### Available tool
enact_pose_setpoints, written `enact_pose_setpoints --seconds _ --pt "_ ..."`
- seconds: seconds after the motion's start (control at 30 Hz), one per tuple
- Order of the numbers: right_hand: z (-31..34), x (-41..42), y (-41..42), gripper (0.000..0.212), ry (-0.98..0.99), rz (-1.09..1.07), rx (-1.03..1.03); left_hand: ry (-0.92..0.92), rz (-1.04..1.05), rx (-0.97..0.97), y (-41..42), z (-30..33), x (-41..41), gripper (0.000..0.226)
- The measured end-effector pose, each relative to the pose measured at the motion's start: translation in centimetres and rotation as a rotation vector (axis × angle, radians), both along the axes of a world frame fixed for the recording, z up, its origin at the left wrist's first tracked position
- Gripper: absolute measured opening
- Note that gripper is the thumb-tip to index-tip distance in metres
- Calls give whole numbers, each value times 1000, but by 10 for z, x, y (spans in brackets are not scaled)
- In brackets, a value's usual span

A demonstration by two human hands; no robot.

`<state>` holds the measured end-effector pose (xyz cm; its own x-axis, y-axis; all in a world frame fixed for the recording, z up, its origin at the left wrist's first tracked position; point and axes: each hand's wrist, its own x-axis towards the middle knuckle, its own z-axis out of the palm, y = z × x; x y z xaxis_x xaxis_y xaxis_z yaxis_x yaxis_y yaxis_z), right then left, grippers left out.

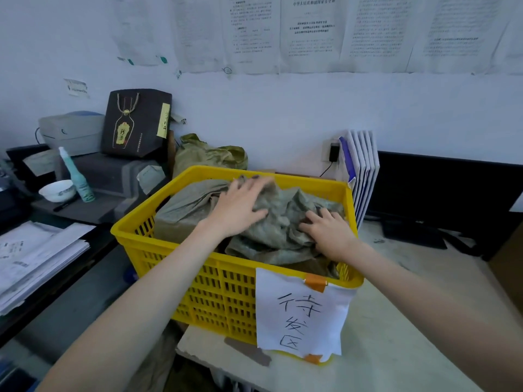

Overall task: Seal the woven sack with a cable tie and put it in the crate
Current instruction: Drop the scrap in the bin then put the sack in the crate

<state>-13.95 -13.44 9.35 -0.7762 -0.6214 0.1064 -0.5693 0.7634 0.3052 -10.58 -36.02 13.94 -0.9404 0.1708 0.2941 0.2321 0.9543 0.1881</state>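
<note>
A grey-green woven sack (186, 206) lies crumpled inside the yellow plastic crate (215, 292), which stands on a pale table. My left hand (240, 206) rests flat on the sack's bunched top near the crate's far side, fingers spread. On the sack's right part, close to the crate's right wall, my right hand (329, 232) presses down with fingers apart. No cable tie is visible; the sack's neck is hidden under my hands and folds.
A white paper label (302, 312) with handwritten characters is taped to the crate's front. Another green sack (209, 155) sits behind the crate. Left are a printer (72, 131), a dark gift bag (135, 123), a teal bottle (77, 178), a white bowl (56, 190) and paper stacks (36, 256). White folders (363, 171) stand at the right.
</note>
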Motion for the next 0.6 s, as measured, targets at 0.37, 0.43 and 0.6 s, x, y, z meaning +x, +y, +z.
enact_pose_setpoints --seconds 0.37,0.43,0.6 --pt "35 25 10 34 -879 90 -506 -759 -26 -355 -10 -13 5 68" --pt "29 20 8 28 -855 82 -424 -798 41 -245 -13 -22 -1 73" --pt "15 14 -9 37 -698 71 -126 -810 97 -160 -8 -39 -15 64"
